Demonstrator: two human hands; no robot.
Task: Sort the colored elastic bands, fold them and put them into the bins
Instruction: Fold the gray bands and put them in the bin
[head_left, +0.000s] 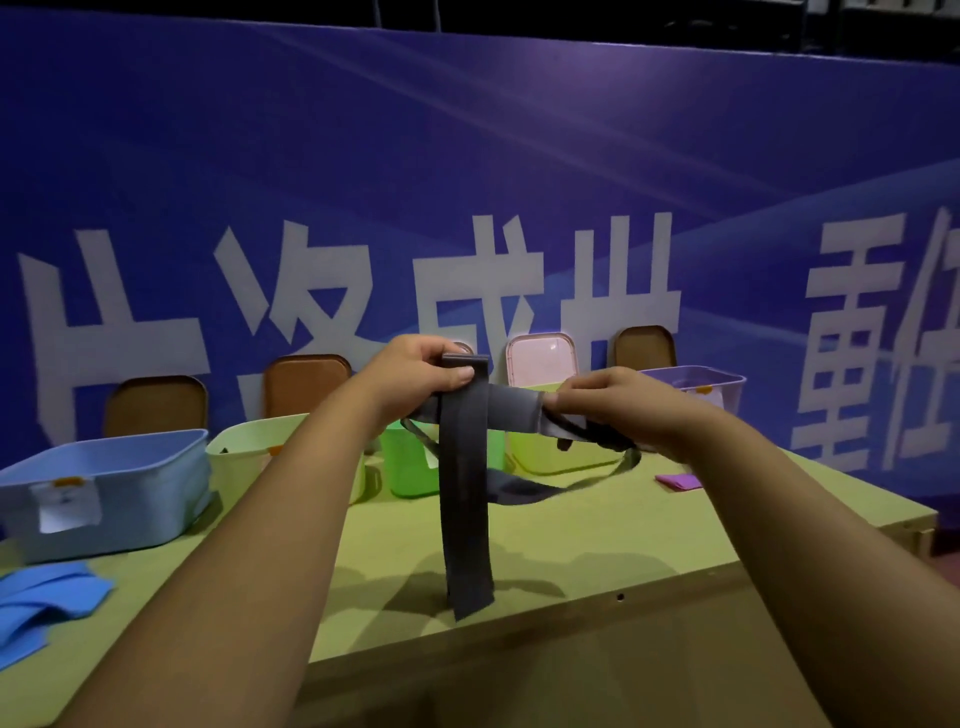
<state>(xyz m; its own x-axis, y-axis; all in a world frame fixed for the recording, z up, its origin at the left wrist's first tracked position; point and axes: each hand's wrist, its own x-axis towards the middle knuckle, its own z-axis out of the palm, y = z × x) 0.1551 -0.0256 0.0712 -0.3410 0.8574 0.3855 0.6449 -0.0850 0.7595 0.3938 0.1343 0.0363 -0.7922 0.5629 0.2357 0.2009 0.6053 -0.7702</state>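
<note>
Grip check: left hand pinches the top end of the dark grey flat elastic band, thumb on the front face, fingers curled behind. Right hand is curled around the same band further along, thumb and fingers closed on it. Between the 2 hands a short stretch of band runs level. From the left hand a long strip hangs straight down, with its lower end low over the yellow-green desk; can't tell if it touches. More band trails from the right hand in a loose loop down to the desk behind the strip. Band is held up in front of the bins, in none of them.

5 plastic bins sit in a row along the desk's far edge:
- light blue bin, far left, white label on its front
- cream bin
- green bin
- yellow-green bin
- lavender bin, far right

Brown lids and 1 pink lid stand propped behind them against the blue banner with white characters. Pile of blue bands lies on the desk near left, just in front of the light blue bin. 1 folded purple band lies on the desk at right, near the lavender bin.
</note>
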